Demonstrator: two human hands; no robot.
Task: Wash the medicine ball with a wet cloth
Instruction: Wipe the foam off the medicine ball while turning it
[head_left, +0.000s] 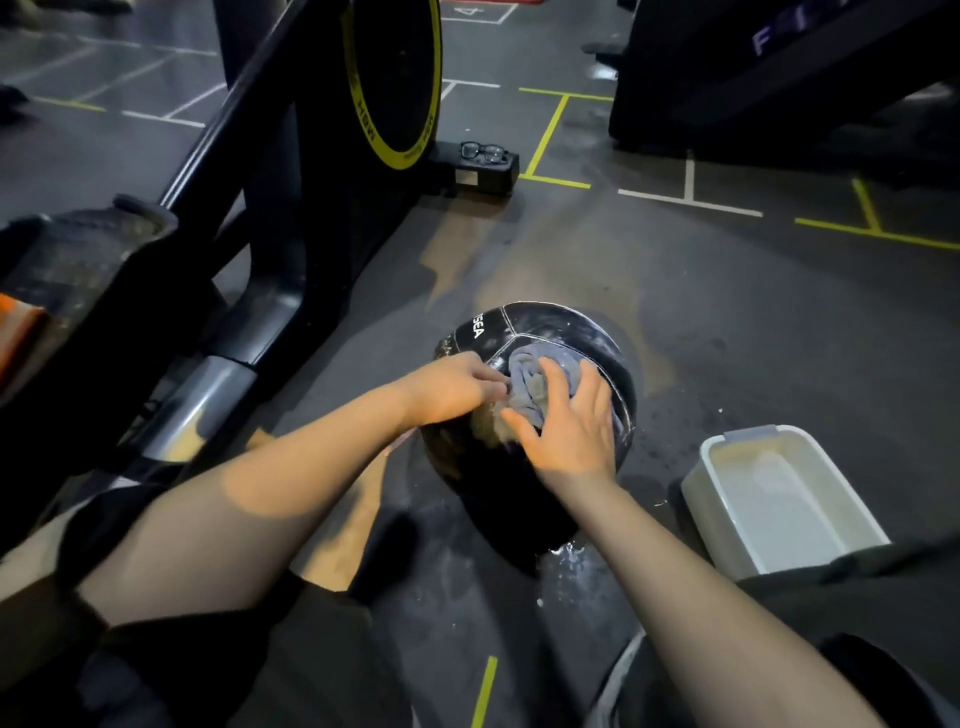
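Both hands met on top of the ball (530, 415), a black medicine ball with white seams that sat on the wet dark floor (727, 322) between the person's knees. A bunched grey cloth (530, 379) lay on the ball's crown. The right hand (569, 431) lay flat over the cloth's near side, fingers spread and straight, pressing it onto the ball. The left hand (457, 387) reached in from the left, its fingertips curled together, pinching the cloth's left edge. A white tub (706, 467) of cloudy water stood just right of the ball. Glasses (483, 152) rested on a machine's base (480, 171) farther back.
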